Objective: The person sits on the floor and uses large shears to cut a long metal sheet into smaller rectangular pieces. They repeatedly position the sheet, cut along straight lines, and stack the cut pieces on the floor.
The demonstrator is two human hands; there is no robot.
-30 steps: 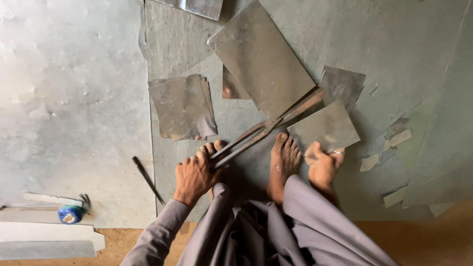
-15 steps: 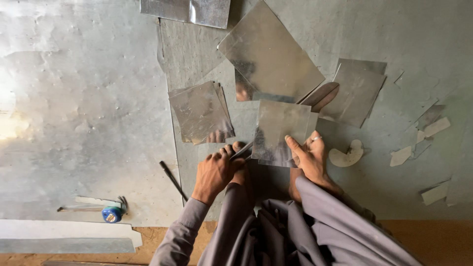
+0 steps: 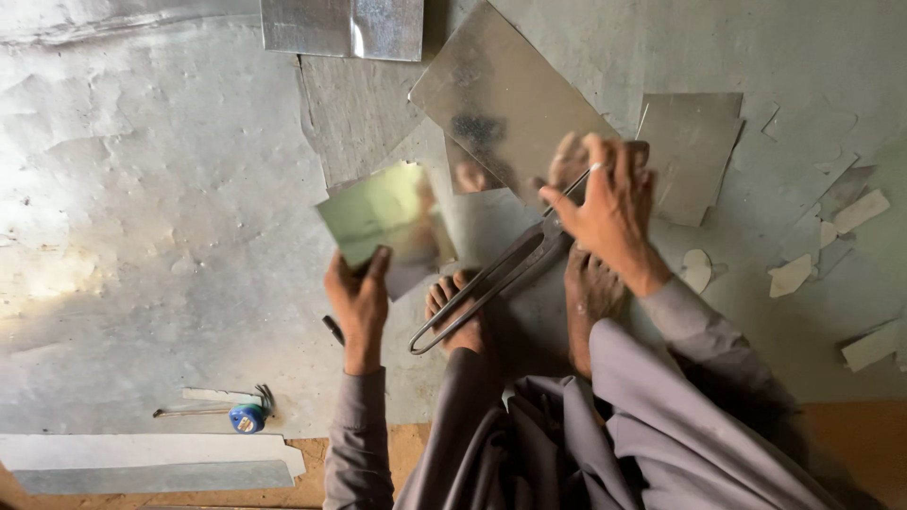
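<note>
A person's left hand [image 3: 359, 300] is pinching a small cut sheet-metal piece [image 3: 387, 217] at its lower edge, tilting it up off the floor. The right hand [image 3: 609, 208], at three o'clock from it, is gripping long metal shears [image 3: 496, 274], handles trailing toward seven o'clock over bare feet [image 3: 458, 316]. Larger metal sheets [image 3: 501, 94] are lying at twelve o'clock, scraps [image 3: 789, 276] at three, a tape measure [image 3: 248, 416] at eight.

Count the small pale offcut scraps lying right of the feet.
5: two beside the right foot, one farther up, two near the right edge. Others may be hidden.
</note>
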